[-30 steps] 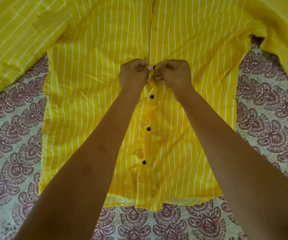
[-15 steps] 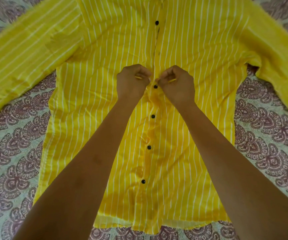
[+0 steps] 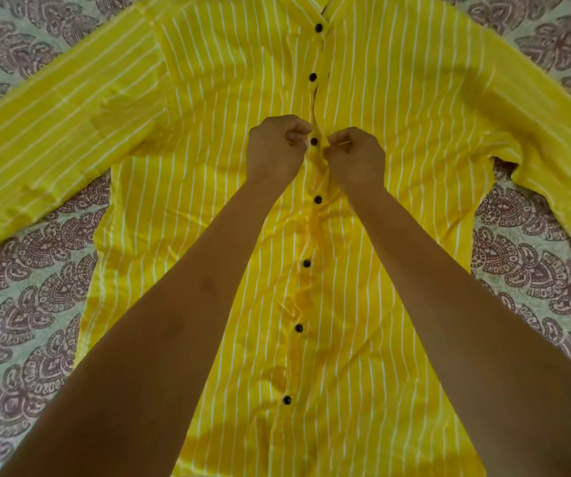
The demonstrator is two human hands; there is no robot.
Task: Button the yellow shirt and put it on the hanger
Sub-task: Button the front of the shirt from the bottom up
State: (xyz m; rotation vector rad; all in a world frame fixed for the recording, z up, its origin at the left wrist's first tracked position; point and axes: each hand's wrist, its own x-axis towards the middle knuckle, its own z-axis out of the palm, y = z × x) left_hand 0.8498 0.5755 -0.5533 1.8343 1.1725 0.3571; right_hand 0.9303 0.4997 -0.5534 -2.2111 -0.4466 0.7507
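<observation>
The yellow shirt (image 3: 180,139) lay flat, front up, on the patterned bedspread (image 3: 26,325), its sleeves spread to either side. The left hand (image 3: 275,149) pinched the shirt's front edge just left of a black button (image 3: 314,141). The right hand (image 3: 358,156) pinched it just right.

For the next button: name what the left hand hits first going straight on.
Likely the left hand meets the yellow shirt at its gaping front edge, just below the next button; depth unclear.

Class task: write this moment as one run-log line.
step: buttoning; yellow shirt: flat on bedspread; left hand: pinches its front edge; right hand: pinches its front edge; black button: between hands
</observation>
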